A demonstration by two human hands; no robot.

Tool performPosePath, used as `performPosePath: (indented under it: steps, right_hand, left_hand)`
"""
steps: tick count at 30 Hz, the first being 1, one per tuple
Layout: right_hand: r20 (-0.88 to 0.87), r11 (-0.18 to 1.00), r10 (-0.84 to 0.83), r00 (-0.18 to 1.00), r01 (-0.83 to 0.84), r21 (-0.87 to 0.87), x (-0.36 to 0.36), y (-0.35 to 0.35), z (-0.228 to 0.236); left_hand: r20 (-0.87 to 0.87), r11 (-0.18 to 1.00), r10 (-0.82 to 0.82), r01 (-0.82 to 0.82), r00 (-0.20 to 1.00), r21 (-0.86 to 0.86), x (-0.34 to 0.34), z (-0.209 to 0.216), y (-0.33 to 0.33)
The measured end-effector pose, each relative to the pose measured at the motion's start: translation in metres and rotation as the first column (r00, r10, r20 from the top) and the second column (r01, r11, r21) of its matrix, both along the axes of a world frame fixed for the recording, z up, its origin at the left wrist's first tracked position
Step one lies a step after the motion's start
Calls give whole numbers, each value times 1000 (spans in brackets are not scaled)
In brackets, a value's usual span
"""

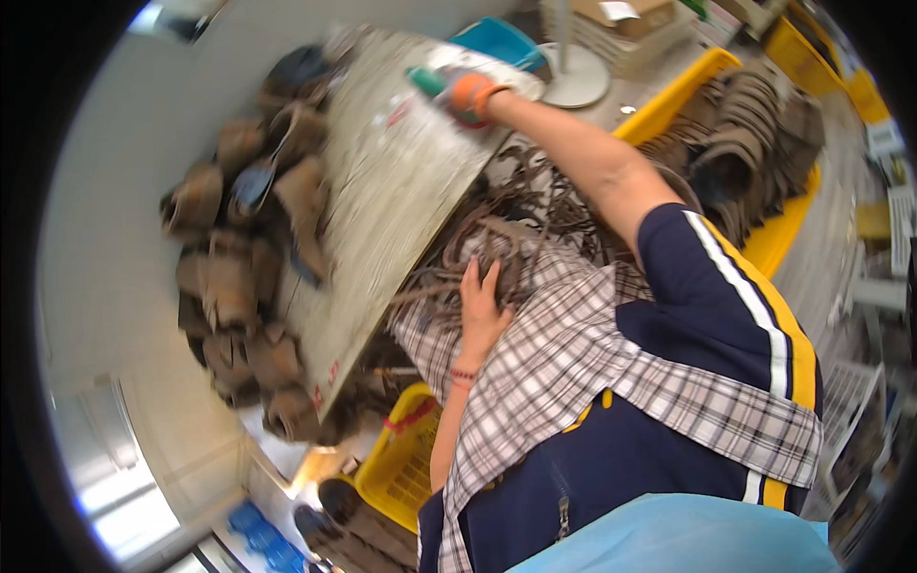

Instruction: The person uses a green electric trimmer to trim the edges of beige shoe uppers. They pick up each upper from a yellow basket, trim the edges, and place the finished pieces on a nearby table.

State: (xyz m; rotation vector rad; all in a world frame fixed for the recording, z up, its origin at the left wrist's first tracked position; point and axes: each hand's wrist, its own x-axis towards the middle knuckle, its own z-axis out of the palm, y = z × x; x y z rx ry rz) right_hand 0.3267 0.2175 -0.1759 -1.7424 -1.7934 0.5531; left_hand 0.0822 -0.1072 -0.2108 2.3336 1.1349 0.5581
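Observation:
My left hand (483, 310), bare with a red string bracelet at the wrist, lies with fingers spread on a tangled heap of brown strips (501, 244). The heap rests on my lap, over a checked apron (564, 334), against the edge of a worn, pale table (411, 191). Stretched far across the tabletop is my right hand (468, 95), in a grey glove with an orange cuff. Something green (425, 80) shows at its fingertips; motion blur hides whether it is a held thing or part of the glove. Brown pieces like shoe uppers (229, 282) are piled along the table's far left side.
A blue-green basin (499, 43) stands by a round white pole base (576, 76) beyond the table. To the right, a yellow crate (778, 234) holds nested brown pieces (740, 143). Another yellow basket (399, 468) sits below the table, near more brown pieces (358, 525).

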Motion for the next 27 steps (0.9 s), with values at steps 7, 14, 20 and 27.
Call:
performPosePath:
  steps: [7, 14, 20, 27]
  right_hand:
    - [-5, 978, 86, 996, -83, 189, -4, -93, 20]
    - [-140, 842, -392, 909, 416, 343, 119, -256, -50]
    - [-746, 541, -666, -8, 683, -491, 251, -357, -87]
    - [-797, 465, -196, -571, 662, -588, 378, -359, -91]
  left_hand:
    - [-20, 983, -135, 131, 991, -127, 15, 10, 2]
    - [358, 999, 13, -26, 934, 32, 30, 56, 54]
    - [101, 966, -241, 228, 965, 123, 64, 50, 94]
    - [10, 966, -260, 260, 966, -7, 84, 48, 82]
